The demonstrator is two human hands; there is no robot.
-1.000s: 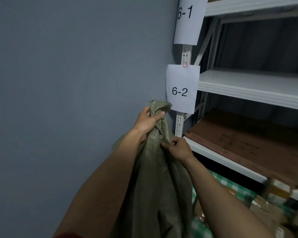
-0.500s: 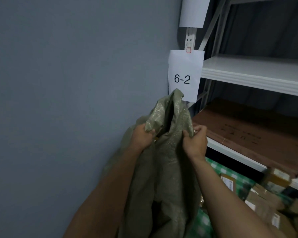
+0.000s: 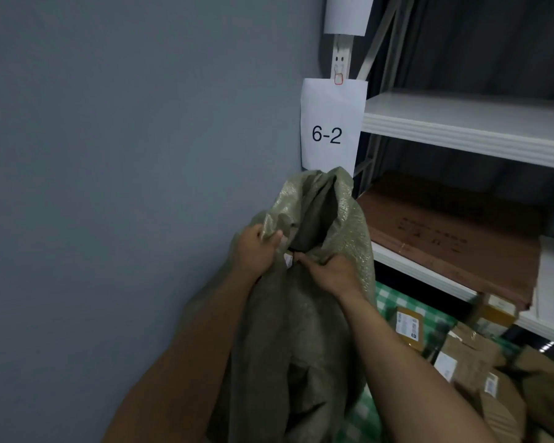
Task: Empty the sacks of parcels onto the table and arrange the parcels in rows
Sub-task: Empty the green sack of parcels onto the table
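Head view, sack-emptying step. I hold the sack (image 3: 301, 314) raised in front of the wall (image 3: 125, 155), with both hands bunched into its upper cloth. My left hand (image 3: 258, 252) is curled round a fold on the left side, thumb over the fabric; my right hand (image 3: 335, 273) pinches a gather just beside it, fingers closed on the weave. Each grip is therefore tight on cloth, not on a parcel. A loose flap of sack stands up above both hands, reaching the foot of the label (image 3: 331, 129) marked 6-2 on the rack post. I judge the high hold is meant to let the body hang and drop its contents downward; a small white tag shows between the hands, but whether a parcel remains inside I cannot tell. The parcels (image 3: 461, 356) lie heaped, not in rows, on the checked desk (image 3: 394, 302) at lower right, under the shelf (image 3: 461, 123) and the brown board (image 3: 454, 231). Arranging is not yet begun.
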